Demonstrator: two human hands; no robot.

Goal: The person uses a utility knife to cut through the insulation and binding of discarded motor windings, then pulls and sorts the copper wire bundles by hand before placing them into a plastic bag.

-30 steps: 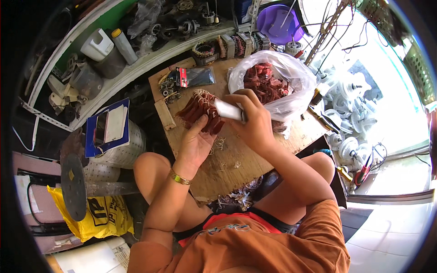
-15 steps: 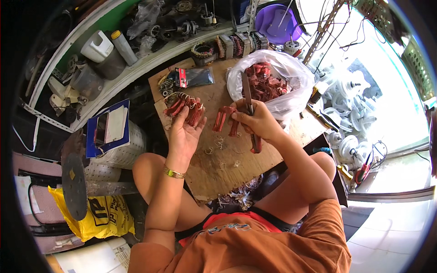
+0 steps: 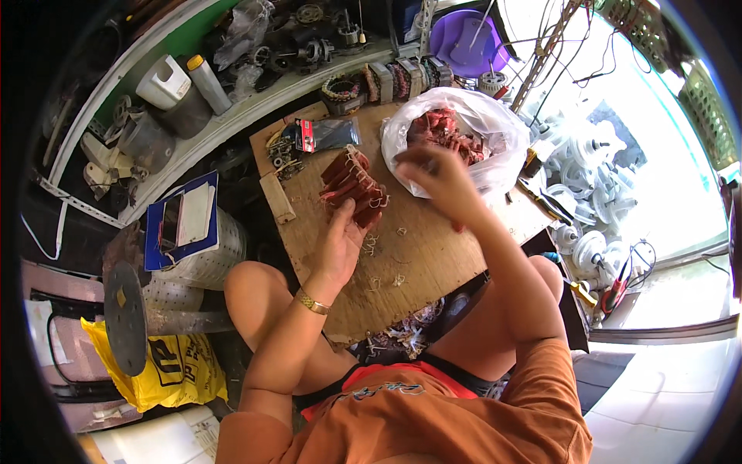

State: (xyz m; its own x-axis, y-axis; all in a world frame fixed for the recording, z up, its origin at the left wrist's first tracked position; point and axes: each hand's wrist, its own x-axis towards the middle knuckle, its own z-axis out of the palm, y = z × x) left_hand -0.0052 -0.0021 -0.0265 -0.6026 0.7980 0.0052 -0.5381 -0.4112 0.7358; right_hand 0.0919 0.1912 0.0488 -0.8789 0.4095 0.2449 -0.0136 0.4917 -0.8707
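We have a wooden board (image 3: pixel 437 255) spread out before us, the largest thing near our hands. At its far right stands a white plastic bag (image 3: pixel 502 172), open at the top. A yellow bag (image 3: pixel 154 367) sits low on our left, off the board. Beyond the board's far edge we see a purple fan blade (image 3: pixel 468 46). Dark red pieces (image 3: pixel 434 126) heap up inside the white bag. Our right hand (image 3: pixel 446 184) shows in front of that bag's near side, so blurred that we cannot tell how far its fingers close or what they grip. Our left hand (image 3: pixel 344 240) holds a red bundle (image 3: pixel 349 179) between thumb and fingers, above the board's left half; pale string runs along its top. Beyond the bundle lies a dark flat packet (image 3: pixel 336 133). A gold watch (image 3: pixel 312 302) circles our left wrist. Smallest, string scraps (image 3: pixel 399 280) lie on the bare wood.
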